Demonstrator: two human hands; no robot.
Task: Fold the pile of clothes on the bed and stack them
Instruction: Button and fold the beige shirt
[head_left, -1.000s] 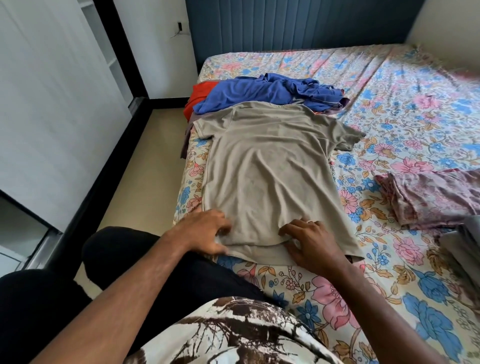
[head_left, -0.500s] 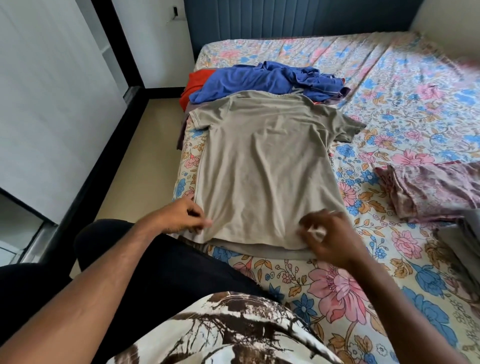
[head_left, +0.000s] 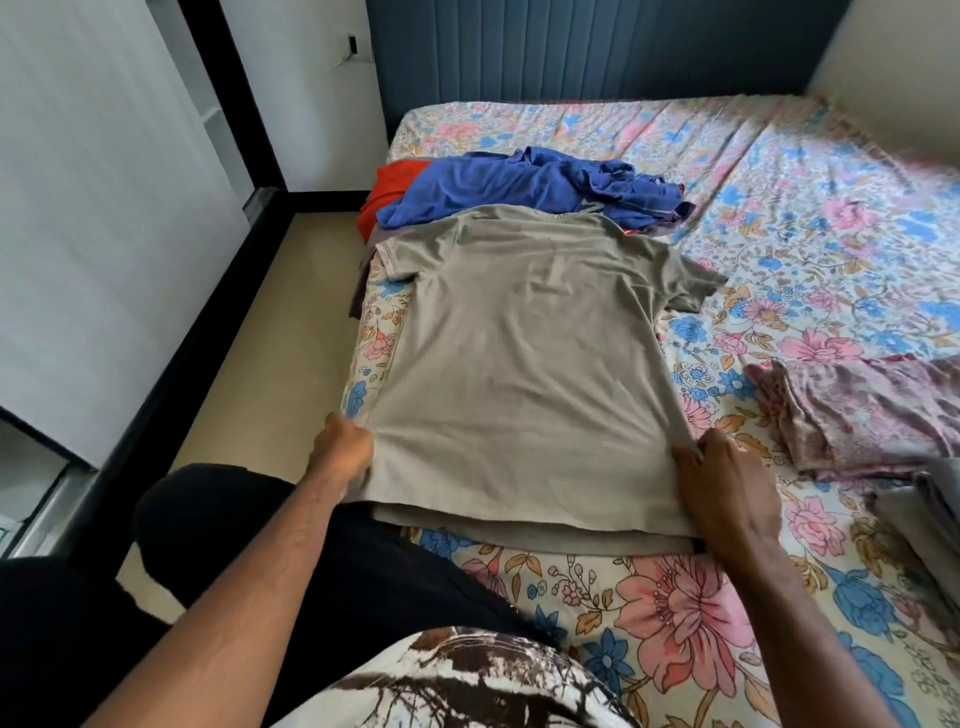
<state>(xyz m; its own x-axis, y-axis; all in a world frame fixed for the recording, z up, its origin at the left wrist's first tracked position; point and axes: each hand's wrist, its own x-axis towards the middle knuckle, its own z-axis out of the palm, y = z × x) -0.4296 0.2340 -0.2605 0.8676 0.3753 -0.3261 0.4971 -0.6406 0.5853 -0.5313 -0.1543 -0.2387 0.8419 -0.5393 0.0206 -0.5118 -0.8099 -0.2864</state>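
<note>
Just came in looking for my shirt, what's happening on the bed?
A person is spreading a tan T-shirt flat on the bed. The left hand grips its lower left corner; the right hand rests on the lower right edge. A blue garment waits unfolded behind it.

A khaki T-shirt (head_left: 524, 358) is lying flat on the floral bed (head_left: 810, 218), collar pointing to twelve o'clock. The left hand (head_left: 343, 449) is pinching its hem corner at eight o'clock while the right hand (head_left: 727, 488) is resting on the four o'clock corner. Blue clothes (head_left: 524, 184) are lying heaped just beyond the collar.
</note>
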